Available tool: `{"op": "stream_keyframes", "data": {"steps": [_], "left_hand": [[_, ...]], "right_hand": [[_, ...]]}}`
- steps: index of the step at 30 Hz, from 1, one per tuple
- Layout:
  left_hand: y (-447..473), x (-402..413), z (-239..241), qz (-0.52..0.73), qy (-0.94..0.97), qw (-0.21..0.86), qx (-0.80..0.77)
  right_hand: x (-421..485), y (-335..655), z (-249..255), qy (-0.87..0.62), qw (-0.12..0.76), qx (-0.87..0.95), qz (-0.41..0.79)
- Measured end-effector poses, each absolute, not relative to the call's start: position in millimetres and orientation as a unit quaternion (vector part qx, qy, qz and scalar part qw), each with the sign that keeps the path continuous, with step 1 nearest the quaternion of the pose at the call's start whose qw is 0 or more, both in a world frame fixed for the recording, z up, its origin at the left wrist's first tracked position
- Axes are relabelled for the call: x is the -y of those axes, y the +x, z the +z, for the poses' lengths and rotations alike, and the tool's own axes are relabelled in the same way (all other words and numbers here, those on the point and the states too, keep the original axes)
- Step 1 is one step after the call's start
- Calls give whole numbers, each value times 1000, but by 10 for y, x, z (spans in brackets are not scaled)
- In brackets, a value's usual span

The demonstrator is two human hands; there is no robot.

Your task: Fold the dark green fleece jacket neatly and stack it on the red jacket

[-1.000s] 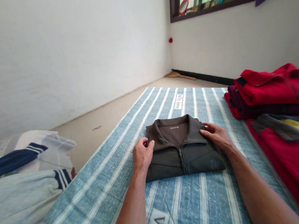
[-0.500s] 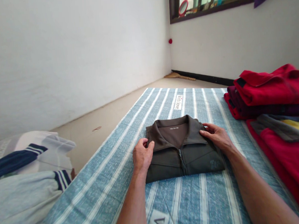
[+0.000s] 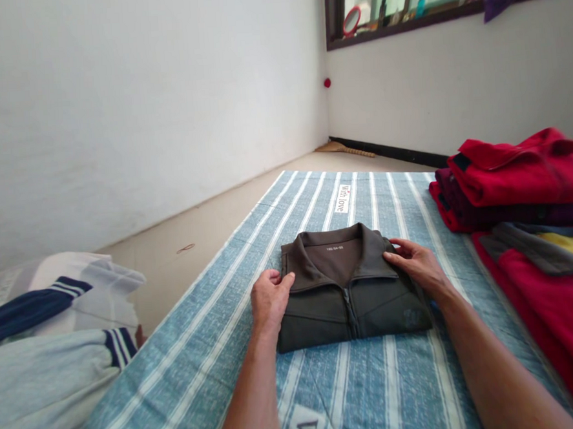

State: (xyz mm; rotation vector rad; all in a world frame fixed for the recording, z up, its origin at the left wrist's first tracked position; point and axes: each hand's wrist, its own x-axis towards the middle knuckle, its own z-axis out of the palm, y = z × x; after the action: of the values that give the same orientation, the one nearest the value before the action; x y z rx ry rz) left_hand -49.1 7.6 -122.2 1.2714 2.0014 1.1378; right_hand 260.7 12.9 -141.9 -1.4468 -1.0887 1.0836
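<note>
A dark olive-grey zip jacket (image 3: 322,316) lies folded into a neat rectangle on a blue-and-white striped cloth (image 3: 215,322), its collar standing up and its zip toward me. At its left edge is my left hand (image 3: 271,299), with the thumb on the fabric near the collar and the fingers curled at the side. My right hand (image 3: 420,264) holds the upper right edge, thumb on top and fingers around the side. Some fingertips of both hands are hidden.
On the right stand folded red garments (image 3: 521,168) with dark purple clothing beneath, beside a red-and-grey garment (image 3: 552,276). Light grey clothes with navy striped cuffs (image 3: 53,371) lie on the left. A straw broom (image 3: 343,148) rests by the wall.
My left hand has shifted very slightly left at the jacket's edge. My right hand and the folded jacket stay nearly the same, and the view has tilted slightly.
</note>
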Motion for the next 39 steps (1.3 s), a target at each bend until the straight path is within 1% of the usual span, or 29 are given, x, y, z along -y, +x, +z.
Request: {"op": "stream_keyframes", "data": {"steps": [4,8,14,17,21,30,35,39], "left_hand": [[-499,-65,-1198,410,461,296,-729],[-490,-53,-1162,405,454,316,-728],[-470,-41,-1075,410,441,349,-718],[-476,-43,-1042,412,442,376,-703],[-488,-50,-1012,416,437,407,-685],[-478,-89,-1002,446,406,409,-685],[-465,-105,-960,448,390,389,-704],[-462,-125,-926,443,378,408,-703]], "right_hand": [[-120,2583,-1363,-637,470,455,408],[-127,2580,-1345,-676,448,446,379],[-119,2550,-1293,-664,405,424,463],[-126,2518,-1278,-673,391,383,498],[-142,2474,-1266,-657,407,333,540],[-130,2419,-1237,-619,465,333,538],[-176,2409,-1312,-586,509,344,529],[-211,2399,-1346,-564,536,345,525]]}}
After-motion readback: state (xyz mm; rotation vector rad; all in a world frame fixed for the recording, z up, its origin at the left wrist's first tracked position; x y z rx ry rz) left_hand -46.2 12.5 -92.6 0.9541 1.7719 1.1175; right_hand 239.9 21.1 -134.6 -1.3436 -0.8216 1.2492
